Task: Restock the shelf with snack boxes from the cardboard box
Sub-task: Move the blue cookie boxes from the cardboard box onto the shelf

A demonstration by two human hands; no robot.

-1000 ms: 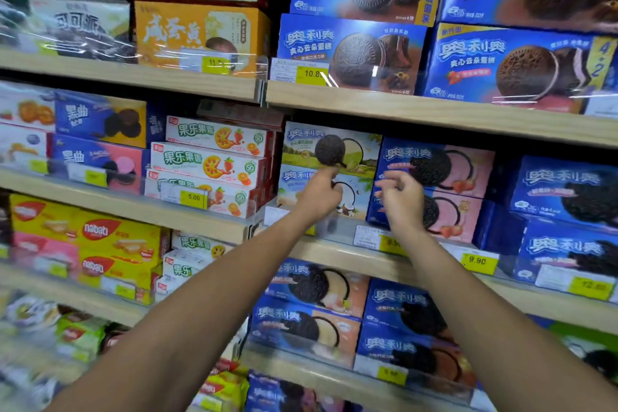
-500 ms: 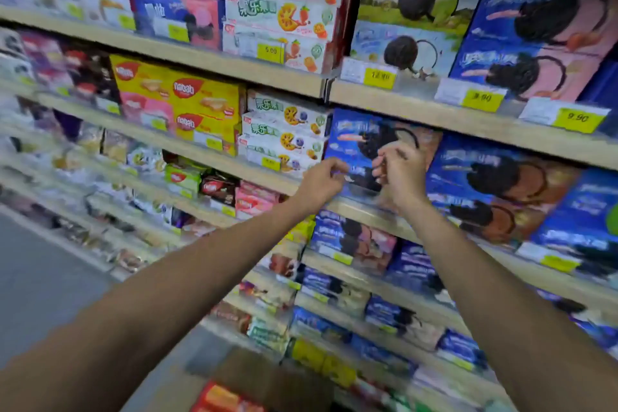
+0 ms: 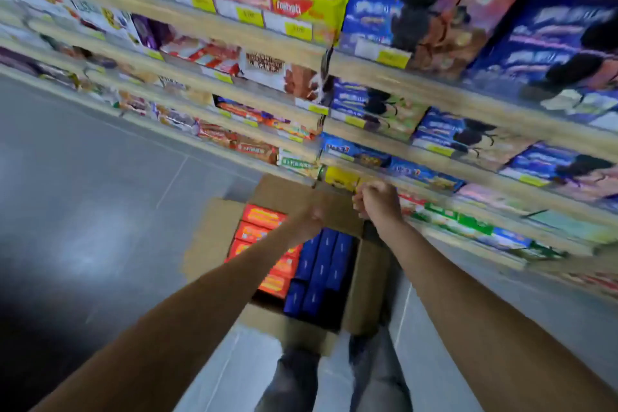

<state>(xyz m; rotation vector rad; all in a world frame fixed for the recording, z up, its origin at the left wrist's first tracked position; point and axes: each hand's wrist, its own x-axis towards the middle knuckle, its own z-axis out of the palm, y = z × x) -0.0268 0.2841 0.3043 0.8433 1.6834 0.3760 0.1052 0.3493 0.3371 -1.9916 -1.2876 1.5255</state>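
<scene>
Shelving (image 3: 384, 67): tiered wooden shelves run from 9 o'clock across the top to 3 o'clock, fronts packed with snack boxes and yellow price tags. View is motion-blurred, so labels are mostly unreadable. Stock faces outward, presumably so shoppers read the fronts.

Floor (image 3: 100, 194): grey tile, fills the 8 to 10 o'clock area.

Cardboard box (image 3: 217, 231): sits on the floor at frame centre, just beside the bottom shelf, flaps folded open. Placement looks deliberate: close to the shelf, directly in front of the person's legs (image 3: 334, 378) at 6 o'clock, so each reach is short.

Contents: orange-red snack boxes (image 3: 264, 216) stacked on the box's 9 o'clock side, dark blue snack boxes (image 3: 321, 264) standing on edge on its 3 o'clock side. A dark gap at the near end of the blue row suggests some are already out.

Left hand (image 3: 309, 221): over the box, fingers curled inward, nothing visible in it; blur prevents certainty.

Right hand (image 3: 378, 201): loose fist above the far flap, near the lowest shelf edge, apparently empty.

Judgement: both hands descending toward the box for the next pick.
</scene>
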